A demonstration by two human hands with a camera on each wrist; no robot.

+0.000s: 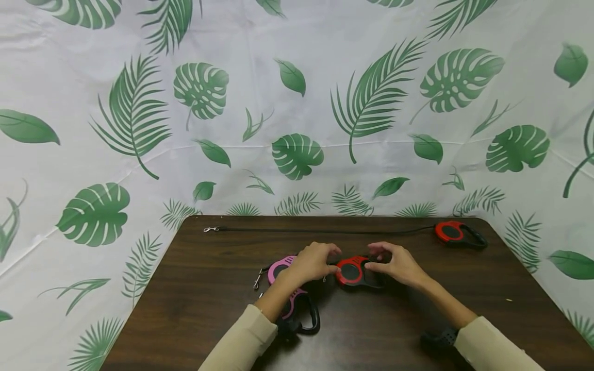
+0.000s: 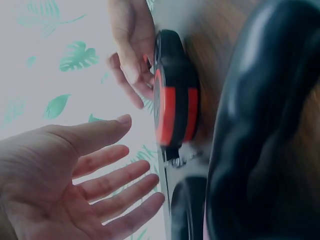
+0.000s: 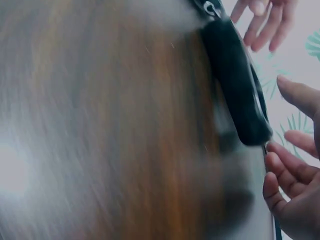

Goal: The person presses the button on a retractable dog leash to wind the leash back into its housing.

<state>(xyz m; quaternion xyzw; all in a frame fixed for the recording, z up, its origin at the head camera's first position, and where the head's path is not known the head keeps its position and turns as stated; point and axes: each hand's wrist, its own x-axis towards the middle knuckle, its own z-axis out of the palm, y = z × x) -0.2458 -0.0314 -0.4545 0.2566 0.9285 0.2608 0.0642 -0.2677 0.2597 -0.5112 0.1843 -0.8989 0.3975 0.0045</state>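
Table (image 1: 185, 309) edge is far off, so falling seems unlikely. Red leash (image 1: 353, 271) lies mid-table between the hands; left hand (image 1: 312, 262) hovers spread beside it, right hand (image 1: 398, 265) fingers its handle loosely. Its clip could snag the pink leash (image 1: 280, 269).

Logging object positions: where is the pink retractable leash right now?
In the head view, the pink retractable leash lies on the dark wooden table, left of centre, partly under the left hand.
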